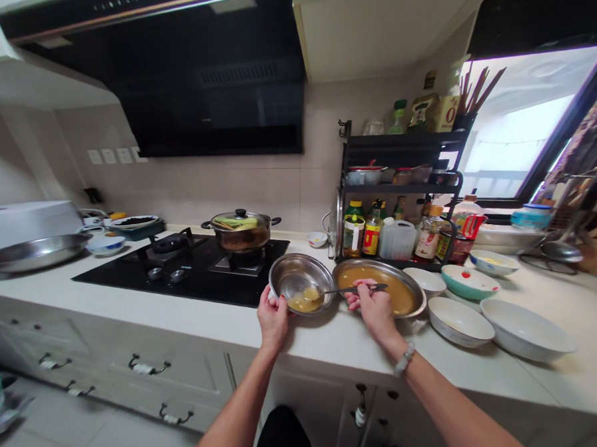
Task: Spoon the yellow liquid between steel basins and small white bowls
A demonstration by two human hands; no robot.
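Observation:
My left hand (273,318) grips the rim of a steel bowl (291,270), which is tilted toward me with a little yellowish liquid pooled at its near side. In my right hand (373,307) is a spoon (342,290) with a dark handle; its head rests in that liquid. Below and behind my right hand stands a wider steel basin (416,296) with a brownish-yellow liquid and pale bits in it. The two steel vessels sit side by side, close together, at the counter's front.
A lidded pot (242,234) stands on the black gas hob (206,282). Several bowls, among them a white bowl (461,322) and a green bowl (469,282), are on the right. Behind them is a black rack (401,190) with bottles. A large steel pan (34,252) lies far left.

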